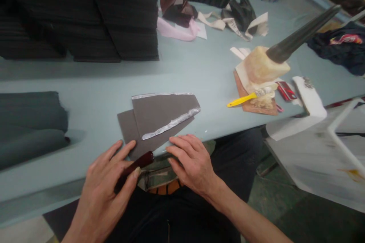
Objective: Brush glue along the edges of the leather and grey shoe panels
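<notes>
Two trapezoid grey-brown panels overlap near the table's front edge. The upper panel point(164, 112) carries whitish, glue-like strips along its far edge and its near slanted edge. Part of the lower panel point(127, 125) shows beneath it, to the left and front. My left hand point(104, 180) grips a narrow dark reddish-brown tool point(145, 159) between thumb and fingers, its rounded end pointing right; its index fingertip rests at the lower panel. My right hand point(192, 159) lies at the table edge, fingers stretched out and apart, just right of the panels, holding nothing.
Tall stacks of dark sheets point(119, 15) stand at the back left, and dark green folded material point(31, 129) lies left. To the right are a pale block with a dark handle point(302, 36), a yellow brush point(242, 100) and a red object point(286, 91). Scraps point(182, 28) lie behind.
</notes>
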Available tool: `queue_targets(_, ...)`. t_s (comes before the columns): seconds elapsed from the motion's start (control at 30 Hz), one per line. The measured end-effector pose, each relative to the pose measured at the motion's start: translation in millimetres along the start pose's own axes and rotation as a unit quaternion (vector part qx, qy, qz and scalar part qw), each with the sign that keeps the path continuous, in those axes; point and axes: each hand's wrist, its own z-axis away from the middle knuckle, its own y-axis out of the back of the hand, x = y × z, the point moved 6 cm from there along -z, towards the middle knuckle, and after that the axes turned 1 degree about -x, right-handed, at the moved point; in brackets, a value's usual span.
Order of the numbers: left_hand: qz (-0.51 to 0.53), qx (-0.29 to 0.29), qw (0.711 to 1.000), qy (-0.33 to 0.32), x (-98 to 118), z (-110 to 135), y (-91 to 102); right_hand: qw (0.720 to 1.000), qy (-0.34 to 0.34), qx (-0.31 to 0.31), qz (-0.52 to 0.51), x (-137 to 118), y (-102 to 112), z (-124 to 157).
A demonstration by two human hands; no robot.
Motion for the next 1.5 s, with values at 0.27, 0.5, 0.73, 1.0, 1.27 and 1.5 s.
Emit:
queue_targets(0.27, 0.037, 0.001, 0.999, 0.008, -4.7, -14.8, -2.8, 1.0, -0.018, -0.019, 0.004, 0.8, -14.6, -6.3)
queue_targets(0.5, 0.191, 0.01, 0.962, 0.196, -8.0, -27.6, 9.9, 0.996, -0.068, 0.006, -0.05, 7.8, -13.9, -7.5)
queue_targets(0.73, 0.505, 0.1, 0.763, 0.391, 4.0, -9.8, 9.2, 0.961, -0.133, 0.028, -0.242, -5.4, 10.6, -2.4)
queue_targets(1.0, 0.611, 0.124, 0.65, 0.435, 25.7, -22.0, -0.9, 0.876, -0.242, -0.118, -0.401, -11.8, -11.0, -14.1)
queue_targets(1.27, 0.587, 0.068, 0.702, 0.397, 23.4, -9.5, -14.1, 0.862, -0.298, -0.107, -0.396, -19.7, -10.4, -11.4)
queue_targets(1.5, 0.486, 0.058, 0.799, 0.349, 24.7, -6.3, -7.5, 0.876, -0.272, -0.079, -0.389, -23.0, -3.8, -15.2)
